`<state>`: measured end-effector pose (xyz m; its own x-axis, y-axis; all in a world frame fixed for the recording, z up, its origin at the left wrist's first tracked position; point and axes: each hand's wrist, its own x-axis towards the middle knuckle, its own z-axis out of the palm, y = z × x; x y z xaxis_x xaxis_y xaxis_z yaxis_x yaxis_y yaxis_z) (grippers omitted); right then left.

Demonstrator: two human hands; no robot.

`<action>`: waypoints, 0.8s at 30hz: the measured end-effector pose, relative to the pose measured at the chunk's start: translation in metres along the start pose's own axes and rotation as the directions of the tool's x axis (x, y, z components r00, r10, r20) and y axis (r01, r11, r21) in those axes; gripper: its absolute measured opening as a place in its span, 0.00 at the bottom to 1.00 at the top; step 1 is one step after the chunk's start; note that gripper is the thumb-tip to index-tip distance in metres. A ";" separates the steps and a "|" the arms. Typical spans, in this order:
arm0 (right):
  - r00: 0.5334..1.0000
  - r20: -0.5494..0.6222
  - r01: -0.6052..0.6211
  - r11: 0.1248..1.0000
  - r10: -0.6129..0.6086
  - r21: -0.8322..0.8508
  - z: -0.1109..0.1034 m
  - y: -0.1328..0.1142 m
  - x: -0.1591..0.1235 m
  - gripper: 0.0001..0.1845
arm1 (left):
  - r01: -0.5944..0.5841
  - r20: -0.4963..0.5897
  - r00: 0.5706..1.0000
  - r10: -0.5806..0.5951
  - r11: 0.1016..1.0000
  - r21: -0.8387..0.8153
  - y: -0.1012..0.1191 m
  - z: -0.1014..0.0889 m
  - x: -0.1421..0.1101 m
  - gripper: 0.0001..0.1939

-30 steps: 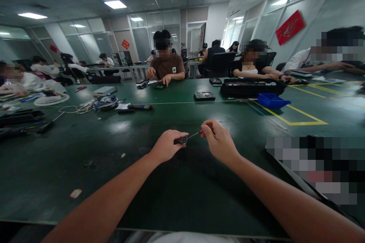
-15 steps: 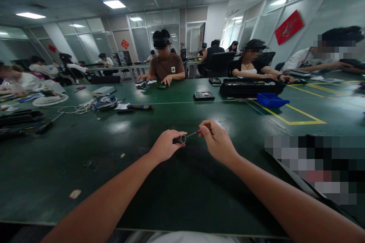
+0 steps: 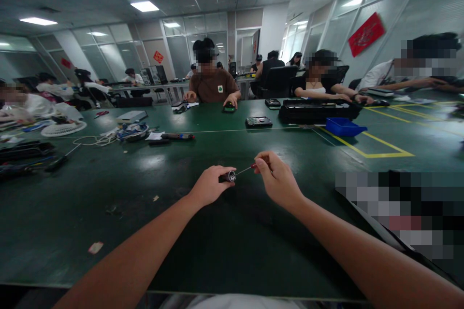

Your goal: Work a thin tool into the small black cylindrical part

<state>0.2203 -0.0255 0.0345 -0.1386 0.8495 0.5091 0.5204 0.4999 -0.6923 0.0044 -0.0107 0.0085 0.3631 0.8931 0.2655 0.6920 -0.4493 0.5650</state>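
Observation:
My left hand (image 3: 211,186) is closed around a dark cylinder (image 3: 231,176), its thumb below and fingers on top. The cylinder's round, silvery end faces right and toward me; its inner detail is too small to make out. My right hand (image 3: 276,177) pinches the red handle of a thin screwdriver (image 3: 245,170). Its metal shaft slopes down left, with the tip at the cylinder's end. Whether the tip is inside or only touching, I cannot tell. Most of the handle is hidden by my fingers.
On the green table (image 3: 253,260) lie a hard drive (image 3: 258,121), a blue bin (image 3: 345,127), a long black casing (image 3: 319,111), a dark tool (image 3: 178,136) and white cables (image 3: 96,140). Paper scraps (image 3: 95,247) lie left. Several people sit around; a blurred-out patch covers the right.
My right hand and the screwdriver have shifted very slightly; the tip stays at the cylinder's end. Across the table, a co-worker's hand has moved right with a green object.

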 end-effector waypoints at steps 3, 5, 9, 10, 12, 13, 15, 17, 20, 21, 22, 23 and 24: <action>0.999 0.050 0.016 1.000 -0.015 -0.011 0.000 -0.002 0.000 0.09 | -0.017 0.006 1.000 0.017 1.000 0.013 -0.001 0.000 0.000 0.21; 0.998 0.060 0.014 1.000 -0.012 -0.024 0.001 -0.002 0.001 0.09 | -0.021 0.014 1.000 0.020 0.999 0.026 -0.002 0.001 0.000 0.22; 0.999 0.038 -0.001 0.998 0.003 -0.057 0.000 -0.001 0.002 0.10 | -0.011 0.028 1.000 0.010 0.999 0.032 -0.001 0.001 0.000 0.22; 0.999 0.032 -0.001 0.998 0.003 -0.063 0.000 0.000 0.002 0.10 | -0.002 0.031 1.000 0.002 1.000 0.027 -0.001 0.001 0.000 0.22; 1.000 0.020 0.001 0.997 0.001 -0.073 0.000 0.000 0.002 0.10 | 0.018 0.031 0.999 -0.018 1.000 0.010 0.001 0.000 0.001 0.21; 1.000 0.015 0.003 0.997 -0.001 -0.077 0.000 0.001 0.002 0.10 | 0.027 0.028 0.999 -0.027 1.000 0.003 0.001 0.000 0.001 0.21; 1.000 0.006 0.002 0.997 -0.002 -0.083 0.000 0.001 0.002 0.10 | 0.037 0.015 0.999 -0.037 0.999 -0.011 0.001 -0.001 0.000 0.21; 1.000 -0.001 -0.003 0.996 0.003 -0.088 0.000 0.001 0.002 0.10 | 0.045 -0.003 0.999 -0.045 0.999 -0.028 0.001 0.000 0.000 0.21; 1.000 -0.019 -0.008 0.996 0.006 -0.094 0.000 0.001 0.002 0.09 | 0.052 -0.062 0.996 -0.057 0.996 -0.079 -0.001 0.001 0.000 0.20; 1.000 -0.022 -0.008 0.996 0.006 -0.093 0.000 0.001 0.003 0.09 | 0.051 -0.090 0.994 -0.059 0.994 -0.099 -0.001 0.002 0.000 0.20; 1.000 -0.023 -0.009 0.996 0.007 -0.091 0.000 0.001 0.003 0.09 | 0.050 -0.119 0.991 -0.065 0.991 -0.121 -0.002 0.002 0.000 0.19; 1.000 -0.021 -0.010 0.996 0.008 -0.090 0.000 0.001 0.003 0.09 | 0.055 -0.142 0.987 -0.076 0.987 -0.148 -0.002 0.003 0.000 0.19; 1.000 -0.019 -0.011 0.996 0.009 -0.090 0.000 0.002 0.003 0.09 | 0.064 -0.158 0.983 -0.093 0.982 -0.179 -0.002 0.003 0.001 0.19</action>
<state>0.2206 -0.0224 0.0348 -0.1176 0.8505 0.5127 0.5958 0.4734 -0.6488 0.0049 -0.0093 0.0050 0.1941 0.9233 0.3315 0.5914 -0.3797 0.7114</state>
